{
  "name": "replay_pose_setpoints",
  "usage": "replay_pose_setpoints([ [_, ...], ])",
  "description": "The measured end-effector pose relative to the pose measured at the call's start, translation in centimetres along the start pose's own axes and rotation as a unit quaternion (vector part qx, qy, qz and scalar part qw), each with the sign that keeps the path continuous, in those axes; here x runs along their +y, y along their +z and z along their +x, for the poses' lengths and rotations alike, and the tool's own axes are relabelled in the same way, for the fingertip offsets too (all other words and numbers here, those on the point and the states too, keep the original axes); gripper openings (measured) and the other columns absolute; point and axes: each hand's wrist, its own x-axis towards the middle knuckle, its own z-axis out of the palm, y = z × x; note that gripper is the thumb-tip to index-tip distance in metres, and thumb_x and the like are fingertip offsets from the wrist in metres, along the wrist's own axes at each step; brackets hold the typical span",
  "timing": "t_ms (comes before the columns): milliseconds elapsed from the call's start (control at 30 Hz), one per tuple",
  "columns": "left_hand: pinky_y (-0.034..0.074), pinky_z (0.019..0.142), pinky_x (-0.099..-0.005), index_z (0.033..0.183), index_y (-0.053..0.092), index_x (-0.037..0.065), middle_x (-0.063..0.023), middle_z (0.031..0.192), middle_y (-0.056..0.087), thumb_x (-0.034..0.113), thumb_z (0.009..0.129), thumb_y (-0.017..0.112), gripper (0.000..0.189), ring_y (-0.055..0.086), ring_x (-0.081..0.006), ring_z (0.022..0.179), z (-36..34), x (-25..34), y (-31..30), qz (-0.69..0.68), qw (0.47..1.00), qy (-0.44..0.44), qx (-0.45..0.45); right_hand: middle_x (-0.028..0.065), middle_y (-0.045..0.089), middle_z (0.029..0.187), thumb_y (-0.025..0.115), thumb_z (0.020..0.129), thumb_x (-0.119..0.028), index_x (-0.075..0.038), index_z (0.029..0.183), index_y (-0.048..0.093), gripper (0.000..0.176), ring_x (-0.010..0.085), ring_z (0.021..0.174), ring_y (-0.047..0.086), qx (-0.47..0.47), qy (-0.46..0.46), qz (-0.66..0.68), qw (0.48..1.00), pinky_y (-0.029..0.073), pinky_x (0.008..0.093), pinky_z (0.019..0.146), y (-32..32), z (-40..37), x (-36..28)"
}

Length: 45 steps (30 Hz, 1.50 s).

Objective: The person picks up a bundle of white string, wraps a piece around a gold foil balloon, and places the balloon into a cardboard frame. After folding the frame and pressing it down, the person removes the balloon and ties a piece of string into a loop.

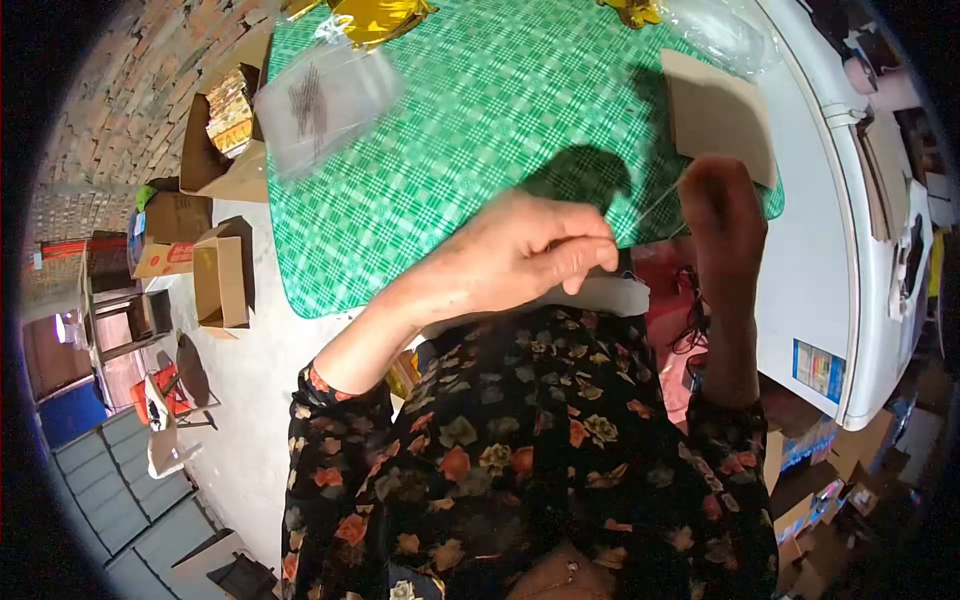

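Observation:
My left hand [535, 245] is over the near edge of the green checked tablecloth [450, 130], its thumb and forefinger brought together and the other fingers curled. I cannot tell what lies in that pinch. To the right, my right hand [724, 200] is raised and closed, partly in shade. A thin pale thread [660, 202] runs from its fingers down toward the left fingertips. Just behind the right hand lies a beige cardboard piece [718, 112] on the table's right side.
Clear plastic bags [325, 105] lie at the table's left, with gold foil pieces [380, 18] at the far edge. A white appliance [810, 230] stands along the right. Cardboard boxes [222, 275] are on the floor at left, and a folding chair [170, 410] stands farther off.

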Motion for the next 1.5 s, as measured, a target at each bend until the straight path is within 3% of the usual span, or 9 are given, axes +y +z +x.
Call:
replay_pose_setpoints([
  [300,0.046,0.055,-0.0192,0.101,0.071,-0.001,-0.0074,0.091,0.074,0.009,0.101,0.062,0.014,0.060,-0.0056,0.067,3.0,4.9,-3.2,-0.040,0.984,0.074,0.156,0.0025,0.055,0.070,0.051,0.104,-0.021,0.001,0.110,0.058,0.023,0.0139,0.061,0.054,-0.131,0.094,0.389,0.907,0.047,0.0286,0.069,8.1,-0.5,-2.1],
  [333,0.045,0.055,-0.0183,0.103,0.072,0.000,-0.0059,0.092,0.075,0.013,0.101,0.063,0.016,0.057,-0.0041,0.065,4.1,3.1,-3.7,-0.020,0.954,0.183,0.237,0.0028,0.054,0.068,0.051,0.104,-0.020,0.001,0.110,0.058,0.023,0.0139,0.060,0.054,-0.182,0.145,0.393,0.890,0.046,0.0281,0.068,7.2,-0.3,-2.4],
  [433,0.045,0.056,-0.0191,0.108,0.073,0.002,-0.0037,0.092,0.075,0.019,0.100,0.065,0.020,0.059,-0.0033,0.067,3.9,1.7,-7.2,0.201,0.922,0.100,0.317,0.0032,0.054,0.065,0.053,0.102,-0.019,0.000,0.103,0.060,0.020,0.0132,0.059,0.054,-0.215,0.173,0.317,0.907,0.044,0.0275,0.064,4.8,0.7,-2.4],
  [500,0.048,0.059,-0.0215,0.110,0.073,0.003,-0.0032,0.092,0.076,0.021,0.100,0.066,0.021,0.062,-0.0046,0.070,3.3,0.6,-8.6,0.276,0.917,0.032,0.287,0.0032,0.055,0.065,0.054,0.101,-0.020,0.000,0.098,0.061,0.021,0.0132,0.059,0.055,-0.190,0.095,0.238,0.948,0.044,0.0278,0.063,3.8,2.0,-2.0],
  [767,0.054,0.072,-0.0293,0.108,0.073,0.003,-0.0063,0.092,0.076,0.023,0.098,0.068,0.023,0.070,-0.0124,0.083,3.0,-1.3,-8.4,0.287,0.927,-0.055,0.234,0.0029,0.056,0.066,0.058,0.099,-0.020,-0.003,0.094,0.063,0.018,0.0112,0.058,0.054,-0.192,0.155,0.245,0.938,0.044,0.0270,0.058,2.5,3.9,-2.8],
  [1000,0.054,0.067,-0.0307,0.104,0.073,0.001,-0.0083,0.094,0.076,0.015,0.098,0.065,0.017,0.070,-0.0146,0.080,1.6,-1.7,-8.9,0.295,0.940,-0.021,0.170,-0.0002,0.056,0.077,0.057,0.099,-0.017,-0.003,0.098,0.065,0.016,0.0080,0.068,0.050,-0.186,0.082,0.121,0.972,0.044,0.0250,0.065,2.2,4.6,-1.4],
  [1167,0.050,0.056,-0.0262,0.105,0.073,0.002,-0.0079,0.090,0.074,0.014,0.097,0.067,0.016,0.063,-0.0095,0.066,1.5,-1.0,-6.8,0.084,0.986,-0.111,-0.088,0.0000,0.061,0.088,0.056,0.101,-0.014,-0.003,0.100,0.065,0.015,0.0078,0.082,0.055,-0.199,0.020,0.078,0.977,0.047,0.0254,0.073,2.3,5.9,-0.3],
  [1333,0.050,0.061,-0.0232,0.112,0.073,0.002,-0.0070,0.095,0.076,0.014,0.095,0.070,0.021,0.064,-0.0072,0.071,1.6,0.1,-6.0,-0.210,0.975,0.035,0.057,0.0031,0.067,0.094,0.057,0.102,-0.013,-0.002,0.100,0.065,0.014,0.0107,0.086,0.060,-0.197,0.089,0.144,0.966,0.049,0.0268,0.076,5.7,3.4,1.1],
  [1500,0.050,0.067,-0.0251,0.107,0.076,0.005,-0.0032,0.093,0.076,0.015,0.088,0.078,0.021,0.063,-0.0100,0.075,3.3,-2.1,-6.3,-0.018,0.975,0.106,0.192,0.0092,0.069,0.092,0.060,0.100,-0.014,0.000,0.101,0.066,0.015,0.0151,0.083,0.064,-0.341,0.019,0.154,0.927,0.052,0.0315,0.074,6.3,0.7,-2.7],
])
